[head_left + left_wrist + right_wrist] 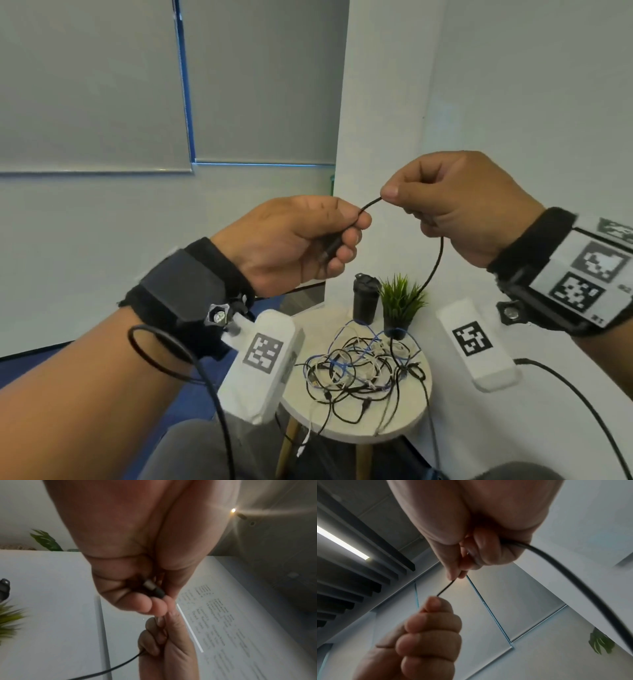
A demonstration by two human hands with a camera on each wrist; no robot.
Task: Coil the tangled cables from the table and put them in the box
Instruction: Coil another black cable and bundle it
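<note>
Both hands are raised above a small round white table [387, 430]. My left hand [308, 240] grips the plug end [153, 590] of a thin black cable [370, 204], its fingers curled round the connector. A short span of that cable runs to my right hand [442, 202], which pinches it between thumb and forefinger. From the right hand the cable [573, 577] hangs down in an arc to a tangled heap of black, white and blue cables [363, 366] on the table. No box shows in any view.
A black lidded cup [365, 296] and a small potted green plant [400, 305] stand at the back of the table. Some cable ends hang over the table's front edge. White walls stand behind and to the right. Blue floor lies to the left.
</note>
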